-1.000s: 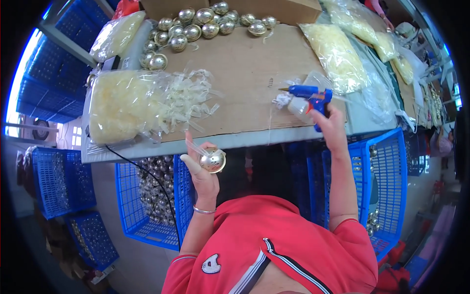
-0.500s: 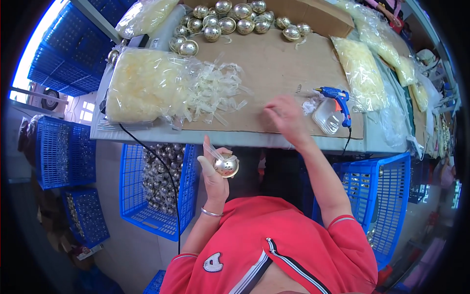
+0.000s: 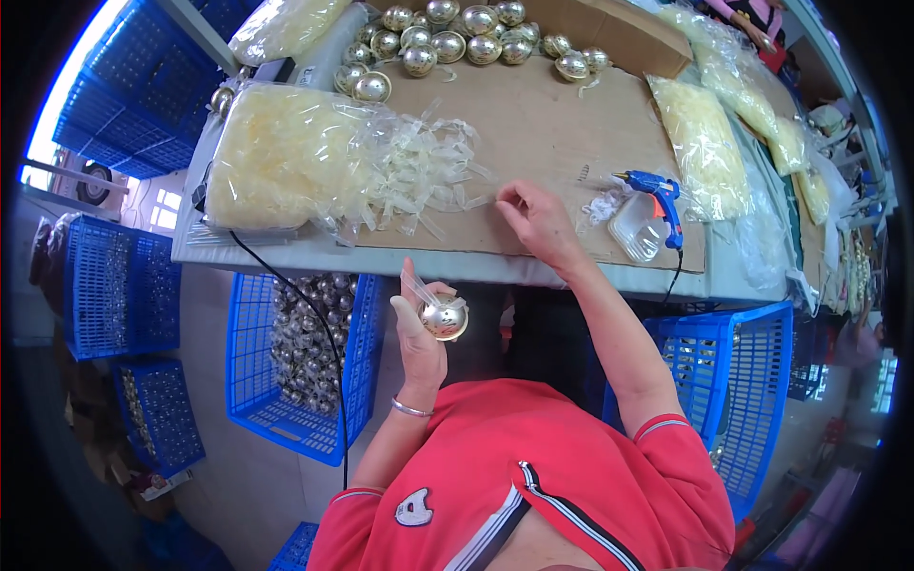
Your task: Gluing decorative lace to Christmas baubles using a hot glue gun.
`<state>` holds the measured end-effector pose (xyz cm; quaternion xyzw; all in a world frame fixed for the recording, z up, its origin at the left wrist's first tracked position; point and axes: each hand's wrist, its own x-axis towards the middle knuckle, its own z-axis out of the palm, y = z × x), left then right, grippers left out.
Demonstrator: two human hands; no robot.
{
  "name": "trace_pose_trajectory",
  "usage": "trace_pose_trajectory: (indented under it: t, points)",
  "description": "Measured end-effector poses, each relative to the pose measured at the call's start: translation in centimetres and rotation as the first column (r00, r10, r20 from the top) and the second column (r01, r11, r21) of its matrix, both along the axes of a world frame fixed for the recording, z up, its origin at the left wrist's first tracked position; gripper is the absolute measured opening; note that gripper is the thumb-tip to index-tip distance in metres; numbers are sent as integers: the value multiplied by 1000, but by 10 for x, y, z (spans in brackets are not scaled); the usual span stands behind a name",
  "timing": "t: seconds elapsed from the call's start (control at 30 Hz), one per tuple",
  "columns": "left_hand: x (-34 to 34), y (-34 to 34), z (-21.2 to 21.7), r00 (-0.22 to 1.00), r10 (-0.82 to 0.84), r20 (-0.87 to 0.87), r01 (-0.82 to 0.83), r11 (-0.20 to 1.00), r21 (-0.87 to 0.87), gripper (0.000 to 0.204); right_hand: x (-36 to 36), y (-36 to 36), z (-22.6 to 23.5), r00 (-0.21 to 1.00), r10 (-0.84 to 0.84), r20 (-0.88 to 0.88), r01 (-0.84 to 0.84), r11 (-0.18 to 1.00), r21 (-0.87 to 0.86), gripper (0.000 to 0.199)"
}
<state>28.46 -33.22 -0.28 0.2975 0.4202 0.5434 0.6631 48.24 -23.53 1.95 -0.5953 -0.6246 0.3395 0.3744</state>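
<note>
left hand (image 3: 419, 333) gripping gold ball ornament (image 3: 444, 317) below tabletop (image 3: 286, 249) edge, right hand (image 3: 535, 219) fingers pinched on cardboard sheet (image 3: 543, 114) beside spilled clear plastic loops (image 3: 419, 176), blue glue gun (image 3: 657, 195) just right, gold balls (image 3: 447, 38) at far edge

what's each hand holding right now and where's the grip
The left hand cups a gold ball from its side. The right hand holds nothing clearly; its fingertips touch the clear strips.

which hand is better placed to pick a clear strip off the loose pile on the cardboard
Right. The right hand rests on the cardboard beside the loose clear strips. The left hand is below the table edge, holding a gold ball.
</note>
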Motion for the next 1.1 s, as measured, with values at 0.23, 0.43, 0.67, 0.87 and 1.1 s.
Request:
trace_pose_trajectory:
  t: [0.23, 0.43, 0.67, 0.87, 1.1]
  points:
    - [8, 2, 3, 999, 30, -37, -29, 1000, 12, 76, -20, 22, -29, 979, -37, 198, -2, 981, 194, 15]
    - [-1, -3, 0, 997, 59, -40, -59, 998, -7, 76, -12, 12, -26, 987, 28, 159, -64, 972, 225, 12]
    - [-2, 5, 1, 998, 67, -13, -67, 998, 5, 75, 4, -19, 2, 990, 141, -26, -137, 984, 116, 8]
    - [-4, 22, 2, 993, 116, -3, -116, 993, 26, 73, 14, -74, 53, 837, 474, -271, -488, 873, 21, 10]
    - [33, 16, -2, 973, 37, 228, 4, 984, -179, 69, -24, -111, 19, 900, 434, -37, -390, 840, 377, 26]
